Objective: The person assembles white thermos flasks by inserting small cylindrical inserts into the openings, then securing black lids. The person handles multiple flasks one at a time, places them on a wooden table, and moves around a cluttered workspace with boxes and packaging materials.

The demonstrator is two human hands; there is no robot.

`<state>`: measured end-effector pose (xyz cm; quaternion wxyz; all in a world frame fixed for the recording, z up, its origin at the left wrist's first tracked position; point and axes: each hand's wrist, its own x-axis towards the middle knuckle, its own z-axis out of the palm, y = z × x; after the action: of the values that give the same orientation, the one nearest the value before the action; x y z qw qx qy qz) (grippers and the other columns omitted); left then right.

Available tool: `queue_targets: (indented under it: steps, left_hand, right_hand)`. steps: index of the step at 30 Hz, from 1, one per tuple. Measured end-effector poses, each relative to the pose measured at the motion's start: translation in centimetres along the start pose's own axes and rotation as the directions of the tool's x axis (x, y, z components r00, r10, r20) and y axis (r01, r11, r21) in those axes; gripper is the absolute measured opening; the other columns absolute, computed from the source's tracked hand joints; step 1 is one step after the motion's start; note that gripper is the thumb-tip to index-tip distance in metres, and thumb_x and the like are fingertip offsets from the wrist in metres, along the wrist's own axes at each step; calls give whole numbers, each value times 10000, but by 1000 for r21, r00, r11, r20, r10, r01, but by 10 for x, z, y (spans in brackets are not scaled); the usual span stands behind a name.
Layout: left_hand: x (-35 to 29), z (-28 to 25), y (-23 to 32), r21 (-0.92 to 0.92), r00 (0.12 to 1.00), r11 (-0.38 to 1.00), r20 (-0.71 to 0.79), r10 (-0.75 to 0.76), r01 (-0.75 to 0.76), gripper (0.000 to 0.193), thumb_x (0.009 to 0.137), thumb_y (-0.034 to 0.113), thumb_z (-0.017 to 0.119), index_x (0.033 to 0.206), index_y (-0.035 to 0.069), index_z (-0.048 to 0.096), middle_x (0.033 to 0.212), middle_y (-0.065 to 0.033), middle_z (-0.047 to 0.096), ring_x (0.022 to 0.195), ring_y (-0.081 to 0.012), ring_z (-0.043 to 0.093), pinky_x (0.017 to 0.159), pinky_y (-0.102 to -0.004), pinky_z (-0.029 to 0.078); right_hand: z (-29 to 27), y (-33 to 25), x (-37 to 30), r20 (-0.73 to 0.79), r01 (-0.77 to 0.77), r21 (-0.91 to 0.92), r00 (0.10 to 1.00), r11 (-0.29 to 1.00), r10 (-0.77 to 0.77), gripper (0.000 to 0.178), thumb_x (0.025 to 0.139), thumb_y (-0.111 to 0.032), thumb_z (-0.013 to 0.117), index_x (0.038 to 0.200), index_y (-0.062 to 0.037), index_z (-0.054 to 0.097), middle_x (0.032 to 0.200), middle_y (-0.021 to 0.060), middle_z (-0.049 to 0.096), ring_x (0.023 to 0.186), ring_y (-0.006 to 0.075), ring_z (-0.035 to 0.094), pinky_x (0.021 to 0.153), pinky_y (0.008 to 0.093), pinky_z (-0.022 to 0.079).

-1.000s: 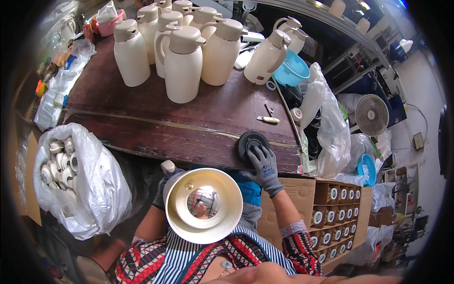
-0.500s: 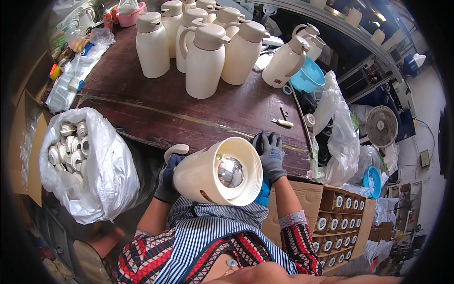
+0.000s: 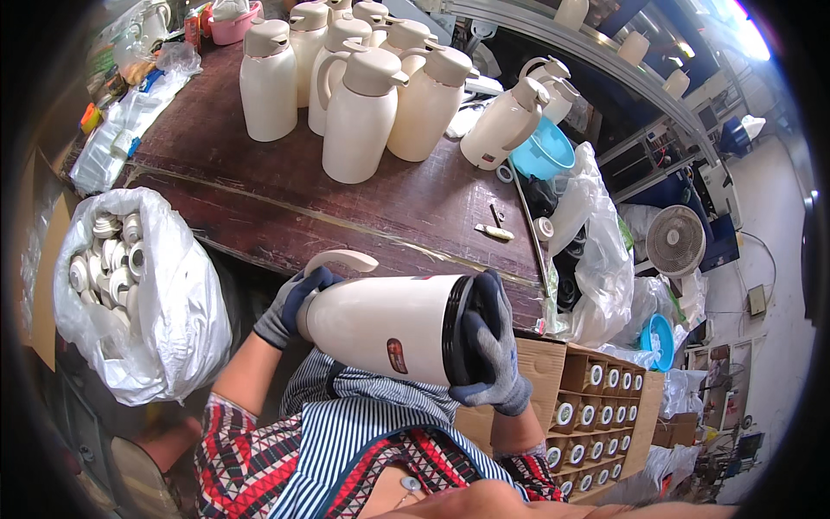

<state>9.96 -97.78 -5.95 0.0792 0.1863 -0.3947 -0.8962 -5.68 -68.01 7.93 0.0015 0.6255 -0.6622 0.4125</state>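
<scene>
A cream thermos jug (image 3: 376, 324) lies on its side above my lap, its curved handle (image 3: 341, 261) pointing up and away. My left hand (image 3: 296, 304), in a grey and blue work glove, is closed round the narrow end of the jug. At the wide right end sits a black ridged base cap (image 3: 456, 333). My gloved right hand (image 3: 500, 353) grips this cap from the outside, fingers spread over its end. Several black ridges still show between the cap and the jug's wall. An oval label is on the jug's near side.
Several lidded cream jugs (image 3: 359, 121) stand at the table's far side. A small cutter (image 3: 494, 232) lies near the right edge, by a blue basin (image 3: 543, 151). White sack (image 3: 186, 303) with pale parts at left; divided carton (image 3: 566, 385) at right; fan (image 3: 675, 241) beyond.
My right hand has come from the table's edge to the jug's wide end. A black base cap now covers the opening that showed the shiny inner flask. The jug has turned more sideways.
</scene>
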Motion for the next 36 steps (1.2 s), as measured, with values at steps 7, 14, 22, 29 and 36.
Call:
queue_targets:
  steps: [7,14,22,29,36]
  left_hand:
    - [17,-20,5,-163,999,986,34,-32,37,291,1089,257,523,1192,-5,596,1071,-97,674,995,-190,667,916,-344,536]
    - [-21,41,57,524,403,100,505,763,-846,160,1019,136,541,1107,14,595,1115,-136,669,987,-227,662,998,-384,511]
    - [-8,35,44,182,950,933,7,313,-309,142,1090,189,532,1086,57,583,993,-78,664,936,-191,659,918,-349,517]
    - [-31,59,57,625,635,308,404,659,-717,172,855,191,719,835,63,606,947,-110,731,959,-286,699,1087,-490,445]
    - [-35,83,57,670,661,270,436,611,-692,183,894,192,727,985,63,633,1007,-113,720,1035,-276,673,1076,-499,452]
  right_hand:
    - [4,14,-21,-89,95,146,993,985,-83,1010,803,-695,742,1593,-162,408,1678,311,171,1538,553,140,1224,647,126]
    - [21,12,-23,-15,-542,738,582,401,813,992,994,-750,372,1633,-7,222,1677,176,264,1542,272,282,1236,372,264]
    - [-6,20,-32,-203,-167,68,963,984,177,908,998,-712,410,1639,-85,268,1702,223,185,1570,417,171,1255,523,166]
    - [14,54,-75,-22,-463,717,732,520,681,743,1103,-576,275,1617,-40,292,1654,157,331,1505,315,337,1231,422,279]
    - [25,56,-79,-157,-412,603,778,683,608,823,1047,-646,385,1610,-54,285,1616,161,367,1506,307,322,1255,450,242]
